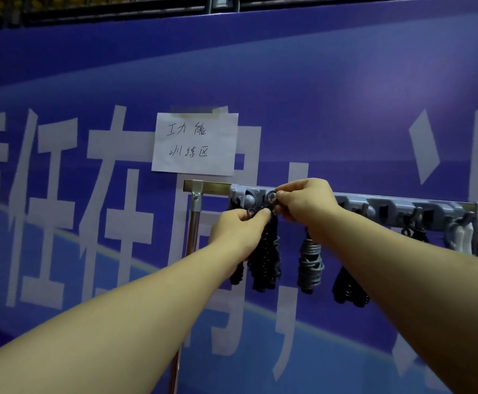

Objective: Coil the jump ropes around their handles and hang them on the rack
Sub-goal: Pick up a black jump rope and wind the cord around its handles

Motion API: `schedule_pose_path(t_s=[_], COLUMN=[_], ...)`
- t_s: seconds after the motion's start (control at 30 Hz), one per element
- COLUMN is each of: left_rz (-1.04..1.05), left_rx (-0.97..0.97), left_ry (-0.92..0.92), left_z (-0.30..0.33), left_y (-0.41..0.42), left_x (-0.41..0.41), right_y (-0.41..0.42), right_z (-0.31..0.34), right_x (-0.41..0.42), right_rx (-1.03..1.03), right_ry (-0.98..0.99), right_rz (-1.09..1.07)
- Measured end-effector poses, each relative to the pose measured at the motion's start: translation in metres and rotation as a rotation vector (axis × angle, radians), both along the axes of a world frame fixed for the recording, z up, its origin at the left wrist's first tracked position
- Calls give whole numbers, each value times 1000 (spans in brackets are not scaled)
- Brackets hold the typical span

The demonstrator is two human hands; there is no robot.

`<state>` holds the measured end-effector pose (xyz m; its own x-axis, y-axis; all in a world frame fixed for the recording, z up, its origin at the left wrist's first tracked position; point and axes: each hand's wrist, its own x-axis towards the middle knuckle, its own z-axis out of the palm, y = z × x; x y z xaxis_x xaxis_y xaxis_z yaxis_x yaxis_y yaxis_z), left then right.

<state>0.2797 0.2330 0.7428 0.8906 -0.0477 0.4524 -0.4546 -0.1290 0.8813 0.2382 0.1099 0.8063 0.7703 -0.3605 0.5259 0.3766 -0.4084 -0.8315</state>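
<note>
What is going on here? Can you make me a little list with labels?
place: in front of a blue banner wall with a handwritten paper note taped on it
rack: grey hook rail on a metal bar
left hand: pinches a ring at the top of the black coiled rope
right hand: pinches another ring up at the rail
already hanging: grey coiled rope, another black bundle, a few more at the far right
step: hooking the black rope on

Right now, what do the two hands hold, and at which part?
Both hands hold the black coiled jump rope at its top: the left hand pinches one metal ring, the right hand pinches the other, at the rack.
</note>
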Motion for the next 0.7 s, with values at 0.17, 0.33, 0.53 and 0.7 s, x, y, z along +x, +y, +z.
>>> schedule_pose_path(t_s=[0.17, 0.33, 0.53, 0.7], left_rz=[34, 26, 29, 26], left_rx=[14, 51, 40, 128], left_ry=[17, 92, 46, 83], left_z=[5, -4, -40, -94], left_y=[-2, -1, 3, 33], left_x=[8, 10, 9, -17], right_y=[-1, 2, 0, 20], right_z=[4, -6, -48, -127], right_x=[3, -2, -3, -26], right_rx=[18, -18, -200, -240], right_ry=[93, 175, 18, -154], right_rz=[-16, 36, -29, -144])
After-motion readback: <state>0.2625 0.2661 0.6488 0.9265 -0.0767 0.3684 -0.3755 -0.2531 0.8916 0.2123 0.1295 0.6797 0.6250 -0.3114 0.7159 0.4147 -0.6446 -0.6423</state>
